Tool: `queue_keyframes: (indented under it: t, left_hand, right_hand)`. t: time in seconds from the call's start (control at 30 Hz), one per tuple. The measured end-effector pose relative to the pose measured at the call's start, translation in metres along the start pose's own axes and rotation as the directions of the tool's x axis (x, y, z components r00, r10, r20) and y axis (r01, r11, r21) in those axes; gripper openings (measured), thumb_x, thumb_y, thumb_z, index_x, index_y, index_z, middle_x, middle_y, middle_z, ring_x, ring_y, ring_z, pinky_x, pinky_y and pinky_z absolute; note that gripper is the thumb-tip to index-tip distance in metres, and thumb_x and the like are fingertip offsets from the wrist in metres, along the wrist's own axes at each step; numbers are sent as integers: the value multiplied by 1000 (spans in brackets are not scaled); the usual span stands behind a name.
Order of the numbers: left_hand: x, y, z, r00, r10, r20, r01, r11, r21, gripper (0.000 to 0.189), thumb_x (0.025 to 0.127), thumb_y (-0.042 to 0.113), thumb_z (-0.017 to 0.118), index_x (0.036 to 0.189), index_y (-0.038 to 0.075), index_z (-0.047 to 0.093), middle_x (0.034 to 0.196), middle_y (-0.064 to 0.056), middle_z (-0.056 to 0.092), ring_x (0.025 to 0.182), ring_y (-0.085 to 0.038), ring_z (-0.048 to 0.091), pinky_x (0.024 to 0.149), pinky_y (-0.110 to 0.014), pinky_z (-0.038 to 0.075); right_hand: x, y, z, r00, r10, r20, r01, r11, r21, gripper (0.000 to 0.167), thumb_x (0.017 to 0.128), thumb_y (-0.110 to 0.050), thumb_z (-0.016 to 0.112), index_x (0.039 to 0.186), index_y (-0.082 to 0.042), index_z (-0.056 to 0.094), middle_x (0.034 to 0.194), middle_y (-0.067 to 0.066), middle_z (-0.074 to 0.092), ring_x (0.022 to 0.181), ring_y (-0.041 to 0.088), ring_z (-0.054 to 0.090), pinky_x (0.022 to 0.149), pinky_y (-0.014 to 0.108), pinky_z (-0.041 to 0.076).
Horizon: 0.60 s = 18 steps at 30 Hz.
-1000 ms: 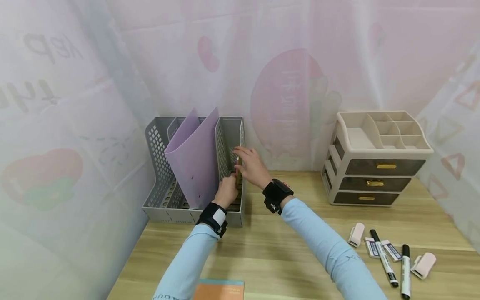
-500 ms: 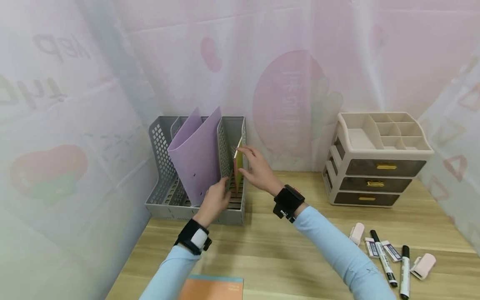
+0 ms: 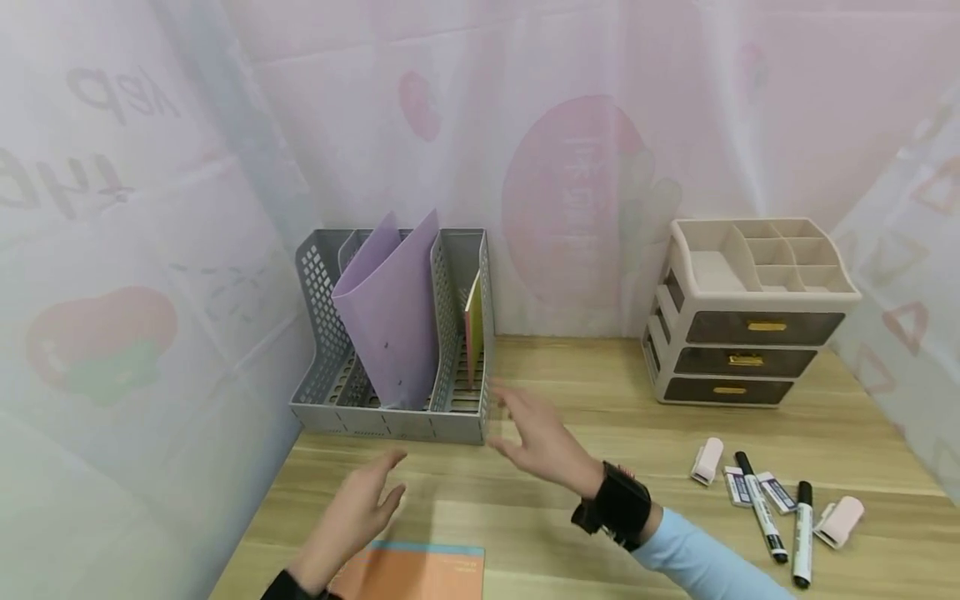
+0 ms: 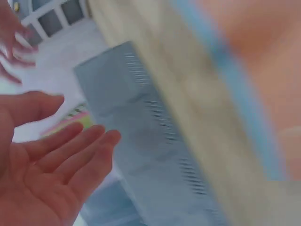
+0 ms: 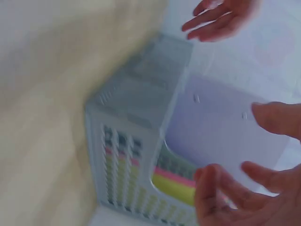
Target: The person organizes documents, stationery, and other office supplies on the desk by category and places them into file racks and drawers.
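Observation:
My left hand (image 3: 351, 518) is held over the table just above the orange booklet (image 3: 427, 573), fingers spread and holding nothing. To the right, my right hand (image 3: 546, 440) hovers in front of the grey file rack (image 3: 457, 427), also relaxed with nothing in it. In the rack's right compartment a thin yellow and pink notebook (image 3: 474, 329) stands upright against the right wall. A purple folder (image 3: 393, 321) leans, partly spread, in the middle compartment. The right wrist view shows the notebook's yellow edge (image 5: 174, 187) through the rack's side.
A cream drawer organizer (image 3: 772, 296) with dark drawers stands at the back right. In front of it lie two markers (image 3: 761, 507), (image 3: 802, 533), two small erasers (image 3: 737, 486), (image 3: 777, 492) and two pale pink clips (image 3: 707, 461), (image 3: 839, 522). Printed curtains hang behind and at the sides.
Both hands have let go and drawn back from the rack toward the front of the table, the left one further. The notebook now stands by itself in the right compartment.

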State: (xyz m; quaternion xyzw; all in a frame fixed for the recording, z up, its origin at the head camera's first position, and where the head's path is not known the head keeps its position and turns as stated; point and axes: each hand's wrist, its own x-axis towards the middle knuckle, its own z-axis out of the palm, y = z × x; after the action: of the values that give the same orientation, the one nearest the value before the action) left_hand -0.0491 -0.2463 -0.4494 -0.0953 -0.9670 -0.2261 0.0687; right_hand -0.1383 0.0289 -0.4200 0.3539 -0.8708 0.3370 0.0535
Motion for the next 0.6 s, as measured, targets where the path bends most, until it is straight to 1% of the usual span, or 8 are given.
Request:
queue_keyframes:
  t: [0.03, 0.1, 0.2, 0.3, 0.37, 0.47, 0.53, 0.6]
  left_hand:
    - [-8, -5, 1, 999, -23, 26, 23, 1000, 7, 45, 85, 2, 75, 127, -3, 59, 115, -20, 70, 92, -31, 71, 84, -45, 59]
    - [-21, -14, 3, 997, -43, 64, 42, 999, 20, 44, 84, 3, 76, 125, -3, 60, 113, -19, 70, 90, -30, 71, 83, -45, 59]
    - [-38, -24, 6, 989, -70, 131, 66, 997, 39, 46, 80, 4, 79, 121, -2, 62, 113, -19, 70, 96, -32, 69, 87, -48, 57]
    - [-45, -32, 7, 969, -126, 212, 121, 992, 38, 53, 74, 6, 84, 122, -3, 62, 121, -21, 67, 110, -40, 64, 95, -55, 53]
    - [-47, -36, 8, 946, -168, 277, 163, 986, 41, 58, 72, 8, 86, 124, -3, 62, 126, -23, 64, 117, -44, 60, 98, -60, 49]
    - [-48, -41, 11, 923, -156, 353, 154, 987, 35, 63, 68, 8, 88, 123, -3, 61, 127, -24, 61, 116, -48, 57, 95, -64, 48]
    - [-48, -45, 14, 914, -121, 387, 114, 993, 41, 61, 66, 9, 89, 119, -1, 62, 122, -22, 62, 109, -47, 58, 88, -62, 51]
    - [-48, -48, 16, 913, -93, 398, 79, 996, 51, 56, 64, 10, 91, 113, 2, 63, 113, -17, 62, 101, -41, 59, 80, -57, 53]
  right_hand:
    - [-7, -2, 5, 999, 15, 32, -16, 1000, 10, 67, 89, -22, 75, 144, -2, 44, 127, 15, 62, 105, 26, 63, 87, 41, 55]
    - [-19, -5, 15, 995, 45, 94, -47, 999, 15, 67, 88, -25, 76, 143, -2, 46, 123, 14, 63, 106, 26, 63, 87, 42, 55]
    - [-36, -10, 31, 980, 93, 176, -98, 995, 18, 66, 87, -28, 77, 141, -4, 48, 118, 14, 65, 108, 27, 63, 88, 43, 55]
    - [-48, -14, 48, 967, 130, 220, -134, 991, 4, 65, 85, -30, 79, 138, -4, 51, 116, 12, 66, 105, 25, 63, 85, 40, 55]
    - [-54, -17, 58, 958, 150, 244, -153, 988, -9, 66, 83, -31, 81, 136, -4, 53, 117, 11, 65, 105, 25, 63, 83, 37, 56]
    - [-60, -23, 73, 944, 169, 283, -163, 986, -45, 67, 81, -35, 83, 134, -3, 56, 117, 10, 65, 103, 23, 63, 77, 33, 56]
    - [-62, -27, 82, 926, 184, 330, -169, 983, -73, 68, 80, -38, 83, 133, -4, 58, 114, 7, 63, 98, 19, 61, 71, 29, 54]
    - [-64, -30, 90, 906, 191, 378, -161, 981, -110, 65, 80, -41, 83, 130, -6, 60, 105, 2, 60, 88, 12, 55, 63, 24, 47]
